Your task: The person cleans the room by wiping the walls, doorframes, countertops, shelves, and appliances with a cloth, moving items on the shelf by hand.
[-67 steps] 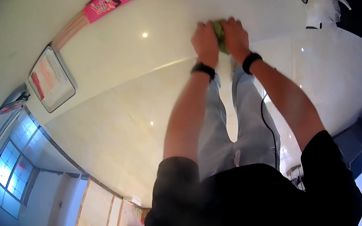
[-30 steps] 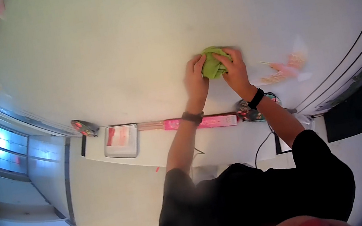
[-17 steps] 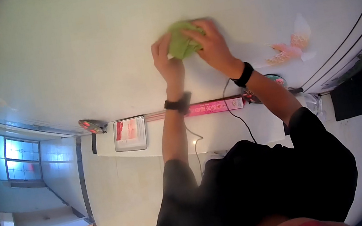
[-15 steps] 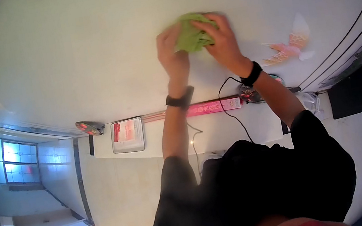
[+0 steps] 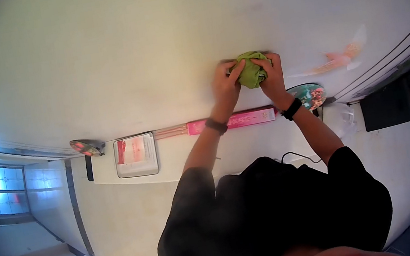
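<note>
A crumpled green cloth [image 5: 251, 71] is bunched between my two hands against the pale wall [image 5: 124, 55]. On its left side, my left hand [image 5: 226, 83] grips it, with the thumb laid over the cloth. My right hand [image 5: 272, 75] holds the other side, its fingers curled on the cloth. Both wrists wear black bands. Below the hands, a long pink box [image 5: 236, 120] lies along the back of a white ledge [image 5: 188, 155].
A tray [image 5: 136, 156] with a red-and-white packet sits left on the ledge, beside a patterned oval object [image 5: 87, 146]. A green floral round object [image 5: 308, 96] and a clear plastic bag [image 5: 342, 119] are at the right. An orange-pink fish picture [image 5: 341, 58] decorates the wall.
Both hands have moved down and to the right with the cloth since half a second ago. The cloth is now more tightly bunched. Earlier, the hands were low, beyond the ledge's edge.
</note>
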Demonstrator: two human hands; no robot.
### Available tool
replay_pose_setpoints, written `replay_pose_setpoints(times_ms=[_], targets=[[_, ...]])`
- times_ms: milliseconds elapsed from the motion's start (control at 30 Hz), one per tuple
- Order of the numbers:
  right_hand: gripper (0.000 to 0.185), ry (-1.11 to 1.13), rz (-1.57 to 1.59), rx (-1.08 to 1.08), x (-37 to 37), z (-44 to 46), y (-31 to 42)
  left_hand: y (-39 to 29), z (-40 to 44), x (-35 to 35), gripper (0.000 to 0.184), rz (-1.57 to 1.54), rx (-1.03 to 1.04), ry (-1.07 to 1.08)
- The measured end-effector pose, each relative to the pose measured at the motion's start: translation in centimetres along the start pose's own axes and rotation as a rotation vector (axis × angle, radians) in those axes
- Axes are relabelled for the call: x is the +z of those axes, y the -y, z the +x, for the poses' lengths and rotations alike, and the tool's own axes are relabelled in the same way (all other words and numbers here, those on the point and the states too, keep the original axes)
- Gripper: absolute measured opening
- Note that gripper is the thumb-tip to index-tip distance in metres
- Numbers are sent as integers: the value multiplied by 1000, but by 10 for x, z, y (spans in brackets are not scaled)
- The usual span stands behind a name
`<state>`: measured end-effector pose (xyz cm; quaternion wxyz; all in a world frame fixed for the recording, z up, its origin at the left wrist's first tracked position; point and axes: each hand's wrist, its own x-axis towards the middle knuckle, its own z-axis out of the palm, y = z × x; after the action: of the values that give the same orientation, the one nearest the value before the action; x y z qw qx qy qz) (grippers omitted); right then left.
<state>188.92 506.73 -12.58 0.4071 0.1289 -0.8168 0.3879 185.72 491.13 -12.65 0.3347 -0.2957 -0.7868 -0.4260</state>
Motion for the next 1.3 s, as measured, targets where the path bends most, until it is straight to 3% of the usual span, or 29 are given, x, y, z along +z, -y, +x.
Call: replay_pose_setpoints(times_ms=[200, 500, 733, 933, 1100, 1300], targets=[[57, 29, -44, -107, 66, 27, 58, 35, 31, -99, 58, -100, 74, 1], [63, -165, -78, -181, 139, 95, 162, 67, 87, -205, 61, -142, 136, -141], [56, -75, -114, -153, 204, 50, 164, 127, 28, -226, 53, -122, 30, -143], [52, 183, -45, -117, 249, 9, 165, 168, -39, -238, 49, -81, -229, -156], [52, 183, 14, -82, 243, 19, 173, 155, -29, -246, 47, -8, -279, -152], [54, 42, -37, -159, 165, 78, 169, 84, 47, -223, 49, -80, -62, -265]])
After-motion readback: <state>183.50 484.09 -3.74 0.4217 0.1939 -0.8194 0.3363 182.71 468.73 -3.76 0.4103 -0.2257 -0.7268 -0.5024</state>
